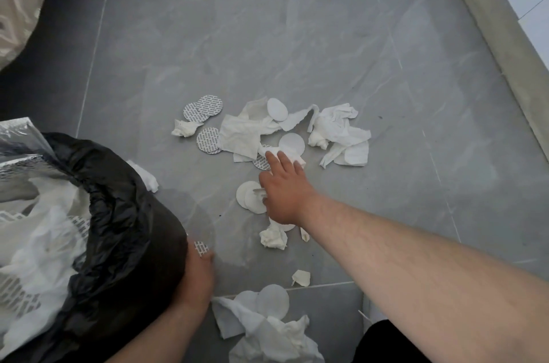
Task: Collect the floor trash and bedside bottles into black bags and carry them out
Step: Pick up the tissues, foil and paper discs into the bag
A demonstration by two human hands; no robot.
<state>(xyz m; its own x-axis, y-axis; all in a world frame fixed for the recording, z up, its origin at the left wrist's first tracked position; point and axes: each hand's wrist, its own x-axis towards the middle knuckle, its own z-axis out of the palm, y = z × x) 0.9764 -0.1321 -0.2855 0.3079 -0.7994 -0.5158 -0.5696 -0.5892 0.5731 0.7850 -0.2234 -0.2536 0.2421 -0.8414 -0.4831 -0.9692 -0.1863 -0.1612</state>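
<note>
Paper tissues (243, 137): we judge them light, soft; bunch from the middle.
Right grip (282, 193): fingers spread, holding nothing, touching tissues.
Left grip (196, 273): clasps bag (133, 199).

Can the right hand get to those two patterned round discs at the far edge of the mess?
Probably yes. The right hand is stretched over the pile, fingers straight, and only flat tissue lies between it and the patterned discs; nothing blocks it.
</note>
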